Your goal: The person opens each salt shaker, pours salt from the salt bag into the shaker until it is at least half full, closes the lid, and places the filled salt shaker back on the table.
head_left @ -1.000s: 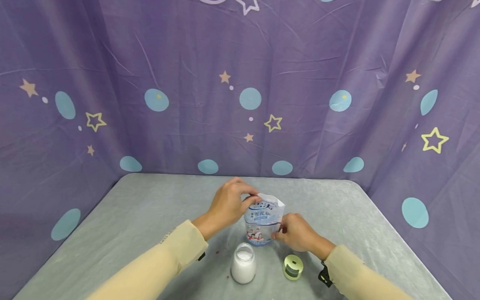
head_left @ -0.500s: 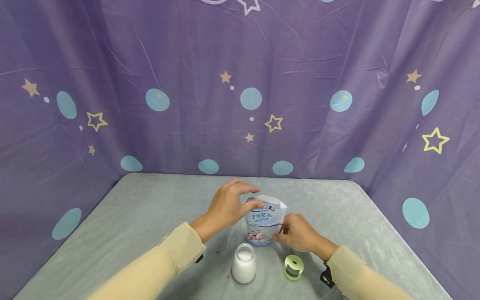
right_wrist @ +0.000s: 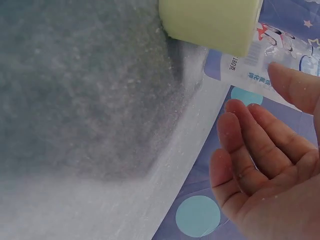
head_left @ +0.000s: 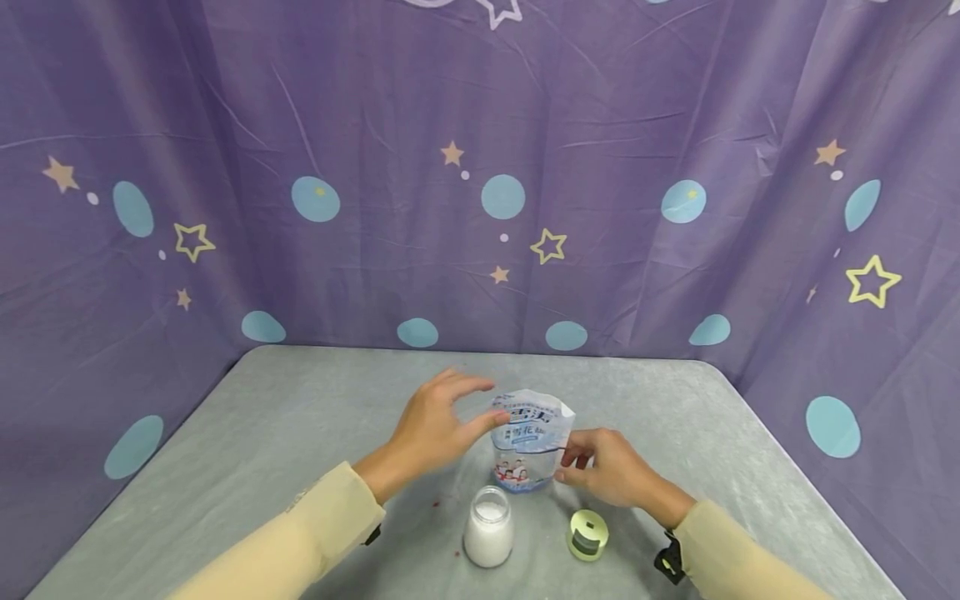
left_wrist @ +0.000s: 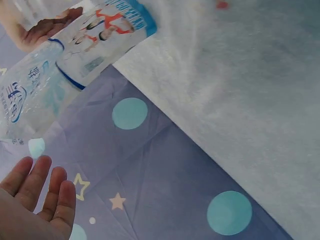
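A blue-and-white printed salt bag (head_left: 527,442) stands upright on the table behind a glass jar (head_left: 488,533) that is filled with white grains. To the bag's left, my left hand (head_left: 435,427) has its thumb and fingers spread and holds nothing; in the left wrist view its fingers (left_wrist: 37,182) are apart from the bag (left_wrist: 82,55). My right hand (head_left: 611,467) is at the bag's lower right edge with loosely bent fingers. The right wrist view shows that palm with nothing in it and the thumb (right_wrist: 292,86) overlapping the bag (right_wrist: 260,65).
A pale green lid (head_left: 587,535) lies on the table to the right of the jar, just in front of my right hand. Small red specks dot the grey tabletop (head_left: 337,400) near the jar. A purple patterned curtain (head_left: 390,250) hangs around the table.
My left hand has let go of the bag's top and moved left and down. My right hand has loosened at the bag's side and shifted slightly right. The bag stays standing.
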Tool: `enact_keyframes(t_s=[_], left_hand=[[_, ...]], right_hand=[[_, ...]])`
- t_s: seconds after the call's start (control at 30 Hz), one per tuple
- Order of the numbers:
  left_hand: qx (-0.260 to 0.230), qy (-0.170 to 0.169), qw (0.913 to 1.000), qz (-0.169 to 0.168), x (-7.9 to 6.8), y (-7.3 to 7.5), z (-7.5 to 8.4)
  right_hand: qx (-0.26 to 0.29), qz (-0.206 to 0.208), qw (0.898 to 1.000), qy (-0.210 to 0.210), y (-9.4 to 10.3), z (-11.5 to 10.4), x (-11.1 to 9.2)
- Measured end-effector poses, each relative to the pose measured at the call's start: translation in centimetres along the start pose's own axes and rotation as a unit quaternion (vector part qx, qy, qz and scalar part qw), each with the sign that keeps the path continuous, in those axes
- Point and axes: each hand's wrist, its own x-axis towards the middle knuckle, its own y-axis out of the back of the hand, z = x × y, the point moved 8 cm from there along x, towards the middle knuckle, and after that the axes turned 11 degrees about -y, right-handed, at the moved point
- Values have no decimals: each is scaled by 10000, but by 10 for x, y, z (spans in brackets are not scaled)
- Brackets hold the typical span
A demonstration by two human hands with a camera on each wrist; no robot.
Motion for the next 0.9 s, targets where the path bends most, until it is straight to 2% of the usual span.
enact_keyframes(t_s=[0.17, 0.4, 0.63, 0.9], left_hand=[[-20, 13, 10000, 43, -12, 2, -6], [1, 124, 9999, 70, -28, 2, -12], [-202, 454, 9986, -207, -46, -1, -19], [-381, 452, 9974, -405, -61, -6, -20]], right_hand=[[33, 103, 9999, 44, 3, 0, -6], [123, 174, 9995, -216, 5, 4, -14], [400, 142, 9987, -298, 6, 4, -22], [548, 208, 9982, -143, 5, 4, -30]])
